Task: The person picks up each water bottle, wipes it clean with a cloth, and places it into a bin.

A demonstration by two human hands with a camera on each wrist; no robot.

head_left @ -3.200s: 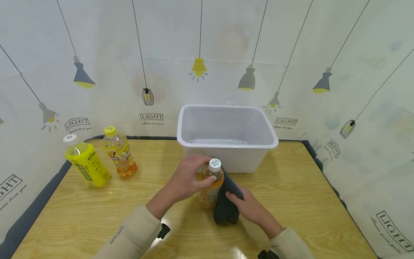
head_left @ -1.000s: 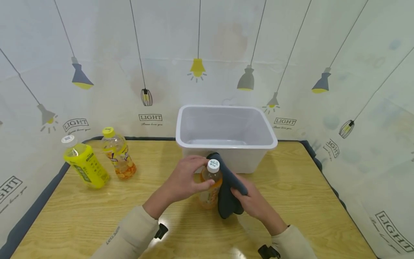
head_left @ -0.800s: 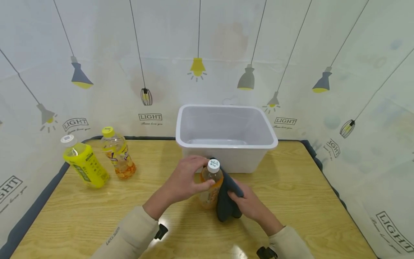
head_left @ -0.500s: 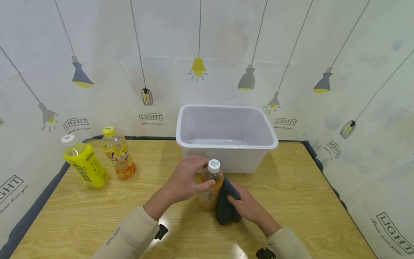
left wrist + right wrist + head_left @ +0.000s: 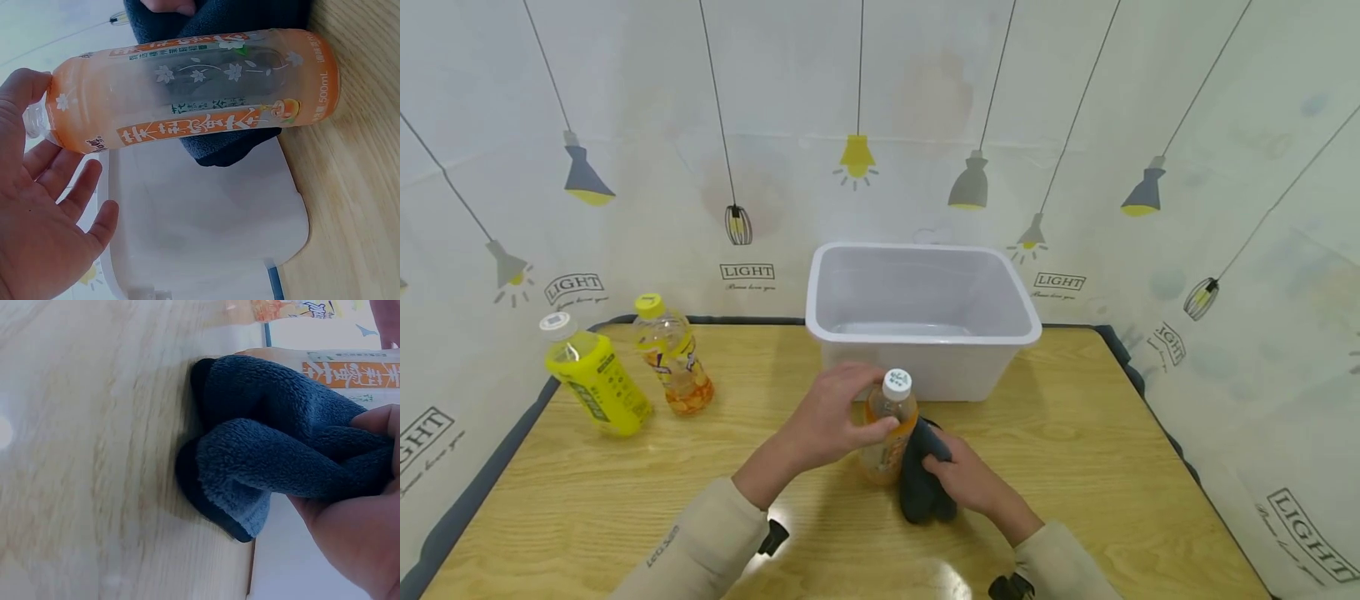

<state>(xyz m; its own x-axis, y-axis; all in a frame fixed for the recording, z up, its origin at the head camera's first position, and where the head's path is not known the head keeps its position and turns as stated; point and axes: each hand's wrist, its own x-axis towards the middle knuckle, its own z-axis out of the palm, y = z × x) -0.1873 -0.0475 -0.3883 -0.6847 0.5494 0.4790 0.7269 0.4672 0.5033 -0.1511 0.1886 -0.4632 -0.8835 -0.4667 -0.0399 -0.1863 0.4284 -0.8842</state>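
Note:
An orange-labelled drink bottle (image 5: 887,446) with a white cap stands upright on the table in front of the bin. My left hand (image 5: 829,417) holds it near the neck between thumb and index finger; in the left wrist view the other fingers of the left hand (image 5: 50,206) spread off the bottle (image 5: 200,87). My right hand (image 5: 973,475) grips a bunched dark blue-grey towel (image 5: 925,483) against the bottle's right side. In the right wrist view the fluffy towel (image 5: 269,437) hangs from the fingers in folds, its dark-edged lower end close over the table.
Behind the bottle stands a white plastic bin (image 5: 925,340) with nothing in it. At the left are a yellow-green drink bottle (image 5: 602,383) with a white cap and a clear bottle (image 5: 677,367) with a yellow cap. A printed cloth wall encloses the wooden table (image 5: 700,500).
The right hand and towel have gone from up by the bottle's shoulder down along its right side, toward me. The left hand and bottle stay nearly in place.

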